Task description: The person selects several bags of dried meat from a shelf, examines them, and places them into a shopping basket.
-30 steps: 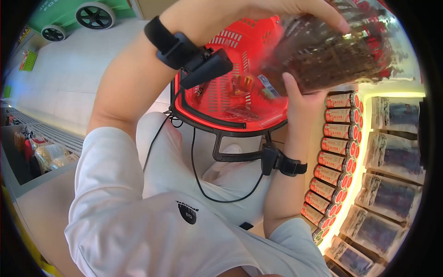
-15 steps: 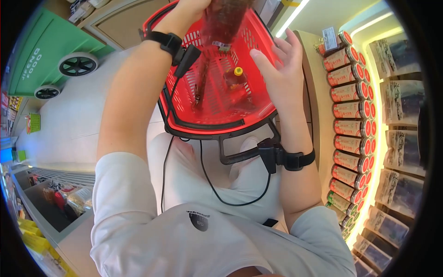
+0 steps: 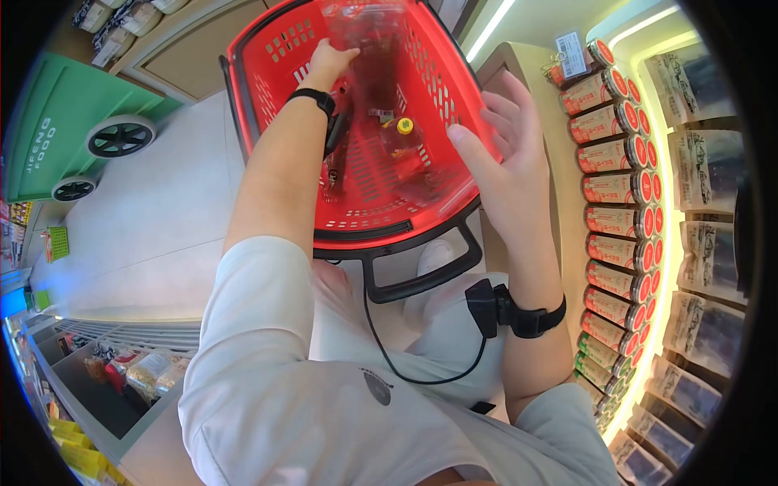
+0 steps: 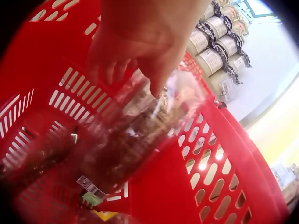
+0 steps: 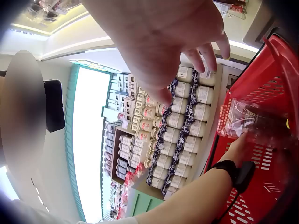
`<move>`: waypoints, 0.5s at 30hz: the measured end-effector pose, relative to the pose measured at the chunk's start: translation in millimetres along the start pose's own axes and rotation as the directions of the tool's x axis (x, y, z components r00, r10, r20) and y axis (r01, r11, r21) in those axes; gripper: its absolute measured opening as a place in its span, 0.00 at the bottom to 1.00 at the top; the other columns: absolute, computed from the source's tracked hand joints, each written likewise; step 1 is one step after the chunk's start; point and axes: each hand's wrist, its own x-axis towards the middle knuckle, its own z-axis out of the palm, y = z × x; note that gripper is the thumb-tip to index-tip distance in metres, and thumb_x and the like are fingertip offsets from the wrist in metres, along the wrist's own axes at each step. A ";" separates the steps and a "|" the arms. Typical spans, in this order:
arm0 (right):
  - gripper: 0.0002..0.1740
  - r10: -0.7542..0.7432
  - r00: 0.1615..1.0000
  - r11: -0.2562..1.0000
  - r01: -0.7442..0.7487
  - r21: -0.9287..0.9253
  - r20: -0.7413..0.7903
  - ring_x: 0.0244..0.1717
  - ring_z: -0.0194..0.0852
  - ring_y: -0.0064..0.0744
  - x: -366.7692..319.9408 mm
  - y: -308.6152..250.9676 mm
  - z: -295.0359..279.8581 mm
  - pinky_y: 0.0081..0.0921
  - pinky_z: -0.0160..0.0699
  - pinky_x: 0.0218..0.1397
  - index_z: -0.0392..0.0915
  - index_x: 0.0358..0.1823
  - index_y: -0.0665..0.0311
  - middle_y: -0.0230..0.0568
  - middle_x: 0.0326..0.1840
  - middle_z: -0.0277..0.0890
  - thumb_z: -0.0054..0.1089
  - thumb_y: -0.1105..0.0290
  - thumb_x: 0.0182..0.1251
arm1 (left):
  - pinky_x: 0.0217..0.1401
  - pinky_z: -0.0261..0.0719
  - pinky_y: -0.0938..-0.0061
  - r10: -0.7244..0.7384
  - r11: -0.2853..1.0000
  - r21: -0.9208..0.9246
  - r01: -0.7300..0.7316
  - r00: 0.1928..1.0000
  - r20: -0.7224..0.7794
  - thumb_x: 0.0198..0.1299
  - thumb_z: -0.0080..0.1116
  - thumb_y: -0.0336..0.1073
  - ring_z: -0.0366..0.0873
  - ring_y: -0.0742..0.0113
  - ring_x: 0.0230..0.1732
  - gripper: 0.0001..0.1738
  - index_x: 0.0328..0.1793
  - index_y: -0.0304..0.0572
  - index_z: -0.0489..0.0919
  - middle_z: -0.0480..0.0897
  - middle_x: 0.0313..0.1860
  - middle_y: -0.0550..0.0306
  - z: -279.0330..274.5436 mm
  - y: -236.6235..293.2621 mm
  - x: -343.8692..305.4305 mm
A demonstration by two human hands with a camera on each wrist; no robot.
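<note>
In the head view the left hand (image 3: 328,65) is inside the red basket (image 3: 275,85), at the left edge of a clear plastic package (image 3: 377,61) of dark brown contents. The left wrist view shows this hand (image 4: 140,42) above the package (image 4: 126,144), its fingers loosely bent and apart, one fingertip against the plastic. The package leans in the basket, its labelled end low. Beside the basket's right rim, the right hand (image 3: 515,154) is raised with fingers spread, holding nothing. A yellow-capped bottle (image 3: 405,138) and a dark, long package (image 3: 335,166) lie in the basket.
Rows of red-labelled cans (image 3: 608,186) line the shelf at right, with hanging packs (image 3: 705,178) beyond. The black basket handle (image 3: 421,283) is folded towards the person. A green wheeled cart (image 3: 69,121) stands at upper left, a grey bin (image 3: 105,397) at lower left.
The package has come down from the upper right into the basket with the left hand. The right hand has come off the package and moved to the basket's right side.
</note>
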 end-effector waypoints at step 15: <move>0.27 -0.057 0.997 0.991 0.063 -0.117 0.054 0.57 0.70 0.42 -7.7 4.1 10.3 0.33 0.68 0.59 0.70 0.55 0.70 0.51 0.54 0.71 0.65 0.66 0.56 | 0.61 0.68 0.56 -0.137 0.880 -0.401 0.256 0.944 0.301 0.54 0.63 0.52 0.63 0.52 0.67 0.38 0.67 0.42 0.66 0.64 0.68 0.48 -95.2 66.9 -35.1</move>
